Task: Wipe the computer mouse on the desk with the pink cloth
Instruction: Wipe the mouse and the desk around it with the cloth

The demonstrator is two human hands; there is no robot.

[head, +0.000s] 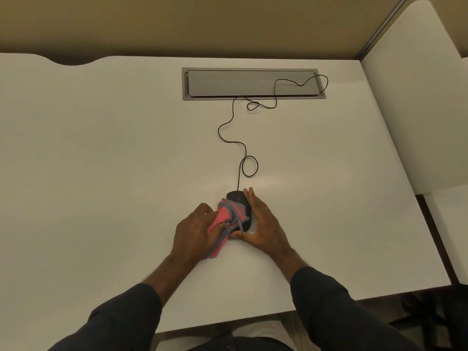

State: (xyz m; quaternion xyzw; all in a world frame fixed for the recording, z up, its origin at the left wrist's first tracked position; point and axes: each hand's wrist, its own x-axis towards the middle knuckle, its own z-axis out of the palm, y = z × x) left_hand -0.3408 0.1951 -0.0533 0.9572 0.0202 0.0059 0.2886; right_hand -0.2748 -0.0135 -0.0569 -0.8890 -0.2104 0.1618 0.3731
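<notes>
A black wired computer mouse (236, 197) lies on the white desk (101, 148), near its front middle. My right hand (263, 224) cups the mouse from the right, fingers along its side and thumb at its rear. My left hand (195, 231) grips a bunched pink cloth (228, 216) with grey edging and presses it onto the mouse's left side and top. The cloth and my hands hide the rear half of the mouse.
The mouse's black cable (229, 133) snakes in loops away toward a grey cable hatch (253, 83) set into the desk at the back. A tan partition wall (202, 21) stands behind, and a white side panel (417, 110) rises on the right.
</notes>
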